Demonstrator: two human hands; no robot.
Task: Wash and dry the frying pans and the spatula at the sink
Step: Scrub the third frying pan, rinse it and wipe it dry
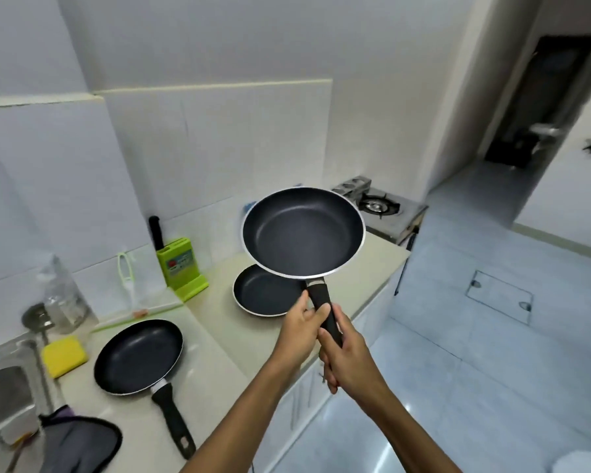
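Nearest: a grey cloth [79, 442] lies on the counter [219, 339] edge by the sink [4, 387], which sits low at far left, partly out of view.

Both hands are on one handle [322, 307]. The right hand [350, 358] is wrapped round its lower end. The left hand [301, 322] is curled round the upper part, just below the pan's rim. Neither hand is free.

The held frying pan [302, 232] is in the air over the counter's right end, tilted, with its dark inside facing the camera. It looks clean and dry (though gloss on non-stick hides a film).

A second pan [139, 356] lies flat on the counter near the sink, handle pointing toward the person. A yellow sponge [64, 356] lies just beside it.

A third pan [263, 293] lies flat directly below the held one, partly hidden by it.

Farther off are a green knife block [181, 264] against the tiles and a gas burner [377, 204] at the counter's far end.

I cannot pick out the spatula with any certainty.

My judgement is that the pan is being carried or inspected, with washing yet to come or drying just done. Advice for the step:
- Keep the pan level when swinging it left to the sink.
- Pass above the second pan's handle.
- Move one hand to the sponge only once the pan rests in the basin.
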